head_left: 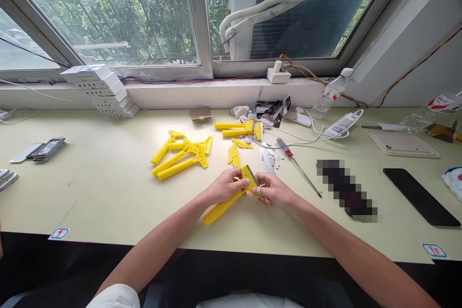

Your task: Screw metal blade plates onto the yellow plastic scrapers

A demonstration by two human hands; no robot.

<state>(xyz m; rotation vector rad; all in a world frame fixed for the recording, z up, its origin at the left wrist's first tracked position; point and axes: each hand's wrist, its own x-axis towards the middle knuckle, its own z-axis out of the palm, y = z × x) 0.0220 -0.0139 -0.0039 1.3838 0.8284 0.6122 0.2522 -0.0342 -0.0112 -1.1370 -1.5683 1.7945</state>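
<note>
A yellow scraper [224,206] is held between my two hands above the near part of the table, its handle slanting down to the left. My left hand [228,186] closes round it just below the head, thumb on top. Fingers of my right hand [271,188] pinch the right side of the head, where a dark blade strip shows. Beyond my hands lie loose yellow head plates [234,155], metal blades [266,160] and small screws [277,166]. A screwdriver [299,167] with a red and clear handle rests to the right.
Several yellow scraper handles [182,159] lie to the left, and assembled scrapers [238,128] farther back. A power strip [341,125] with its cable, a plastic bottle [330,94] and a black flat object [420,196] are on the right. White boxes [104,91] are stacked at the window.
</note>
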